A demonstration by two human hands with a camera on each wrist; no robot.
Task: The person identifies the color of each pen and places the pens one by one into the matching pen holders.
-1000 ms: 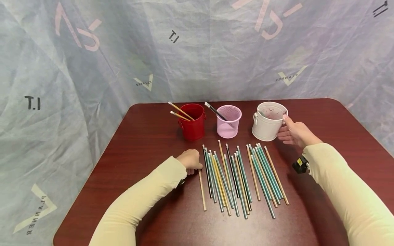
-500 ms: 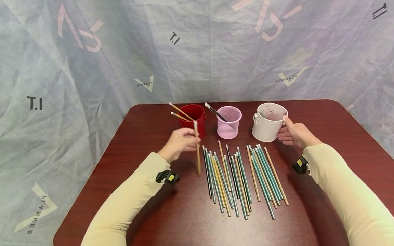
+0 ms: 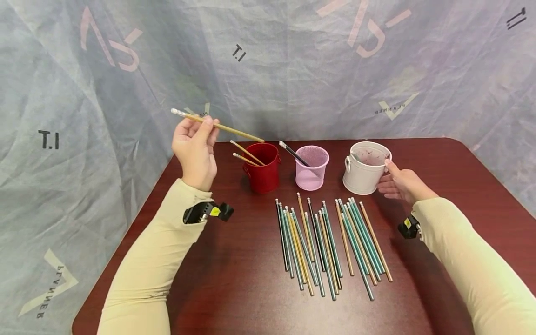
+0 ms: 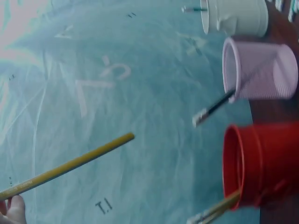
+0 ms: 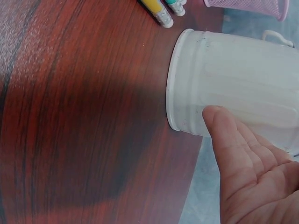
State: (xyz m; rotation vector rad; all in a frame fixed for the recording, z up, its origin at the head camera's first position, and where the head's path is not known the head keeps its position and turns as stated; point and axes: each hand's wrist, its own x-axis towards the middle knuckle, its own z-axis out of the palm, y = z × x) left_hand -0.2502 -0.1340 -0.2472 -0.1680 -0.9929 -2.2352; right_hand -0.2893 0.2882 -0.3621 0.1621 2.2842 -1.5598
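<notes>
My left hand is raised at the left and pinches a yellow pencil between thumb and fingers. The pencil slants, its white eraser at the upper left and its other end overlapping the far rim of the red bucket in the head view. Two yellow pencils lean inside that bucket. At the right, my right hand touches the side of the white bucket, thumb up at the rim. Its other fingers extend straight along the bucket's wall in the right wrist view.
Between the buckets stands a pink mesh cup with a black pencil leaning in it. Several teal, yellow and black pencils lie in rows on the dark red table. A printed grey cloth hangs behind the table.
My left hand has picked the yellow pencil up from the table, carried it up and left, and tipped it from upright to slanting. The right hand stays at the white bucket.
</notes>
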